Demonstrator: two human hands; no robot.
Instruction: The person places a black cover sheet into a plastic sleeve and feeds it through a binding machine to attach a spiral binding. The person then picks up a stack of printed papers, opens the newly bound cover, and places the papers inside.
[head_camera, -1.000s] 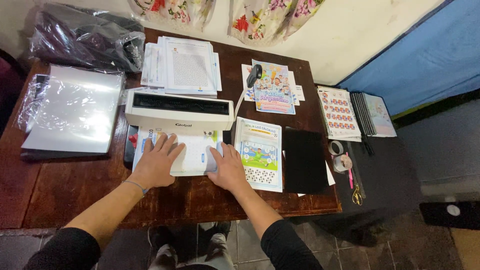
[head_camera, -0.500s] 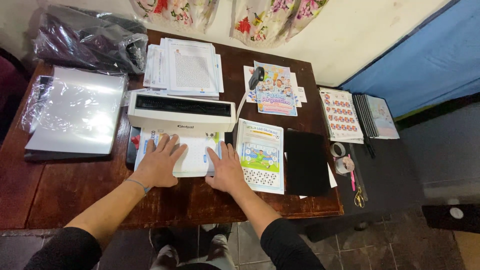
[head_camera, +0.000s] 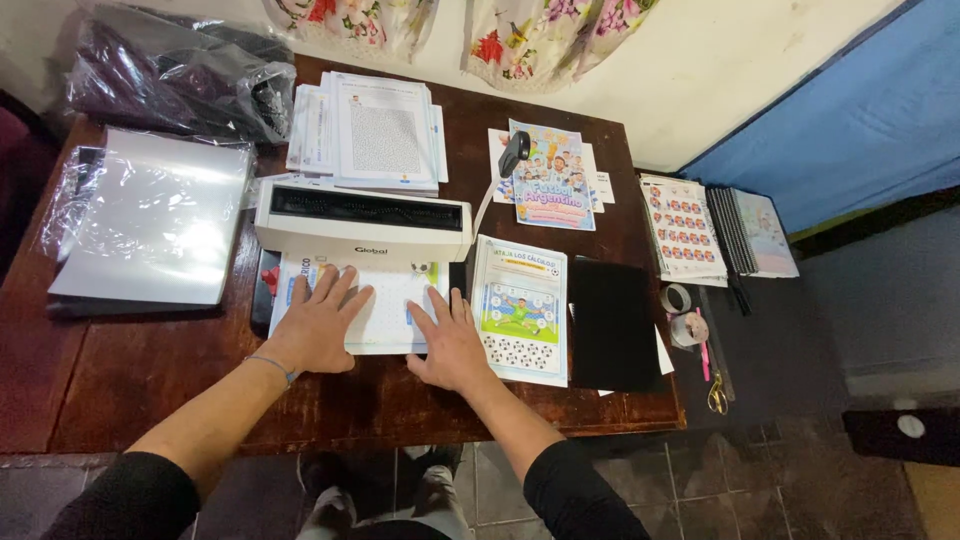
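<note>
Left hand (head_camera: 318, 325): fingers spread, palm flat on the left part of a printed sheet (head_camera: 385, 318) that lies half in the near slot of the machine (head_camera: 362, 222). Holds nothing; it seems to press the sheet flat and square to the slot.

Right hand (head_camera: 452, 345): fingers open and flat, on the sheet's near right corner, thumb side toward the left hand. Nothing pinched. Its outer edge lies just beside the booklet (head_camera: 520, 308).

Sheet: white with coloured print, on the tabletop (head_camera: 150, 375) directly near of the machine, far edge under the housing.

Machine: white, long and low, dark slot along the top, centre of the tabletop; a white cord (head_camera: 484, 205) leaves its right end.

Booklet: colourful cover, right of the sheet, touching or nearly so. Black folder (head_camera: 612, 325) to its right, reaching the tabletop's near right corner.

Paper stack (head_camera: 375, 130): far side, behind the machine. Clear sleeves (head_camera: 150, 225) on the left; dark plastic bags (head_camera: 170, 75) far left.

Poster (head_camera: 552, 180) far right, a black handheld object (head_camera: 514, 152) on it.

Side surface, right: sticker sheet (head_camera: 685, 228), spiral notebooks (head_camera: 755, 230), tape rolls (head_camera: 682, 315), scissors (head_camera: 716, 395).

Open room: bare wood near left, between sleeves and near edge; a narrow strip along the near edge below the hands. Right side crowded.
</note>
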